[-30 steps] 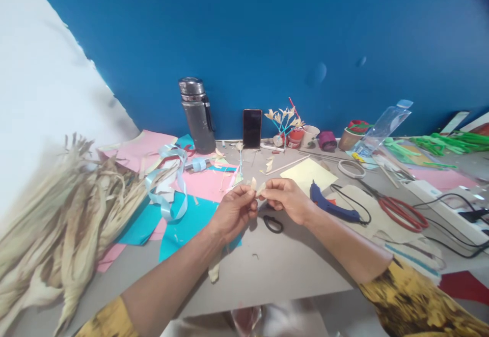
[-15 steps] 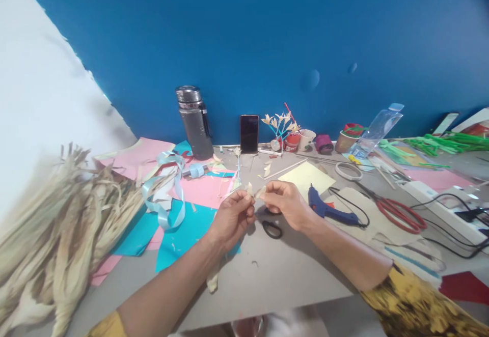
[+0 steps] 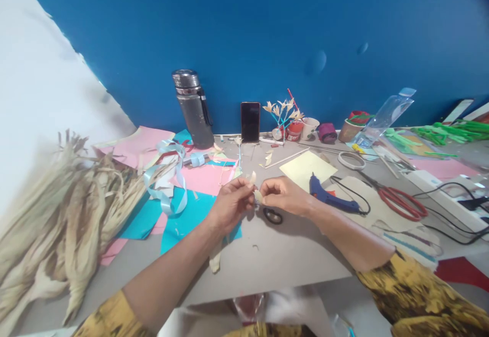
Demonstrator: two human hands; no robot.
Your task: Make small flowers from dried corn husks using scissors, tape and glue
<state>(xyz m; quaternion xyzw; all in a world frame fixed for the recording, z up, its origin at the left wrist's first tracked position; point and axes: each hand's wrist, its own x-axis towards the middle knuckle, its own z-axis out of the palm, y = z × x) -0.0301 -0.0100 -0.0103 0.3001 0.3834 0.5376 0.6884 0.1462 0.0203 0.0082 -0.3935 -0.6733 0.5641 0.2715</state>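
My left hand (image 3: 230, 203) is closed in a pinch on a small pale corn husk petal (image 3: 253, 177) that sticks up above the thumb. Right beside it, my right hand (image 3: 284, 194) has its fingertips pinched at a second pale husk piece (image 3: 258, 197), between the two hands. Fingers partly cover both pieces. Under the right hand lie scissors with a black handle (image 3: 272, 217), mostly hidden. A strip of husk (image 3: 215, 262) rests on the table below my left wrist. Flowers made of husk (image 3: 283, 107) on blue stems stand at the back.
Dried corn husks (image 3: 82, 220) are heaped at the left, near blue paper (image 3: 191, 209) and curled ribbon (image 3: 179, 202). To the right lie a blue glue gun (image 3: 332, 198), red-handled scissors (image 3: 403, 203) and a power strip (image 3: 439, 194). A flask (image 3: 194, 118) and phone (image 3: 250, 122) stand behind.
The camera view has shifted, so the table things appear slightly higher. My right fingers have turned down, and the husk piece between the hands now points lower. Both hands stay close together.
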